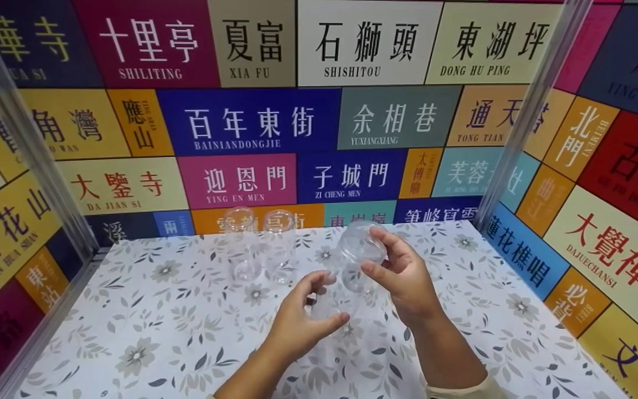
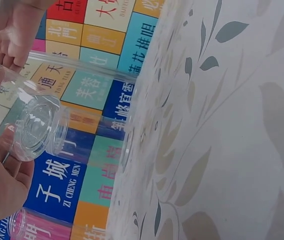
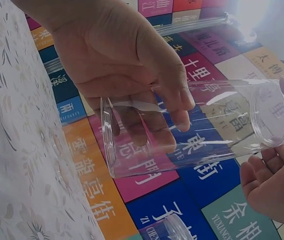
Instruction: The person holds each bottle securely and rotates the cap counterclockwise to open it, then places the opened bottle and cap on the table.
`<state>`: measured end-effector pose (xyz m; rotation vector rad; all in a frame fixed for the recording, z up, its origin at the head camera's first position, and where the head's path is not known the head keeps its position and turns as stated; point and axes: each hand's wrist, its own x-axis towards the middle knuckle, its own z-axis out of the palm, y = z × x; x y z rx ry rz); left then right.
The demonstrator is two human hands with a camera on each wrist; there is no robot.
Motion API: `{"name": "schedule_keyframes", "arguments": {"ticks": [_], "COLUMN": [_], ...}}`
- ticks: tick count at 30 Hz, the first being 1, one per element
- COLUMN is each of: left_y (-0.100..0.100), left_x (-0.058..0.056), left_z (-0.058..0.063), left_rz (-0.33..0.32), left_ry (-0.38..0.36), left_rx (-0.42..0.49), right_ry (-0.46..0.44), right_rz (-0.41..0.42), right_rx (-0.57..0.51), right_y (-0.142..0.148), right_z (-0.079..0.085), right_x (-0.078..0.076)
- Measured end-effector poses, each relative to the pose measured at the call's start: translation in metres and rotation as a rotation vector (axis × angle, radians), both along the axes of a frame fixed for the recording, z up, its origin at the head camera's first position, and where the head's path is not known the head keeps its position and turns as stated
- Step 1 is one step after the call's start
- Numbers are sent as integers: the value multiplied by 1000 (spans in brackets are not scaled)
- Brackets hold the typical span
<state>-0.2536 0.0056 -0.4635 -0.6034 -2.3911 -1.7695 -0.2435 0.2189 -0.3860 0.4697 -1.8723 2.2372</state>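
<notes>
A clear see-through jar [image 3: 217, 125] is held tilted between both hands, overlapping a standing jar in the head view. My right hand [image 1: 410, 277] grips its wide end, with the thumb and fingers on opposite sides. Around the narrower, necked end curl the fingers and thumb of my left hand [image 1: 299, 318], seen at the edge of the right wrist view. The round necked end [image 2: 36, 127] shows near the left fingers in the left wrist view. Against the floral pattern, much of the jar's outline is faint.
Two more clear jars stand side by side at the back left, the left one [image 1: 241, 246] and the right one [image 1: 280, 249]. Another standing jar [image 2: 89, 135] is behind the held one. A white floral cloth [image 1: 147, 316] covers the table, with lettered colored walls [image 1: 241, 122] around it.
</notes>
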Motion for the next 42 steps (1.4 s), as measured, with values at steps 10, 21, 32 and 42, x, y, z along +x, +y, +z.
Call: {"name": "schedule_keyframes", "arguments": {"ticks": [10, 21, 32, 42], "left_y": [1, -1, 0, -1], "left_x": [2, 2, 2, 0], "left_z": [0, 0, 1, 0], "left_rz": [2, -76, -63, -9], "left_ry": [6, -21, -36, -21], "left_rx": [-10, 37, 64, 95], "right_ry": [9, 72, 129, 129], "right_rz": [-4, 136, 227, 26], "right_rx": [4, -60, -42, -3], "right_y": [-5, 2, 9, 6], "right_z": [-1, -4, -7, -4], "right_x": [1, -2, -4, -2]}}
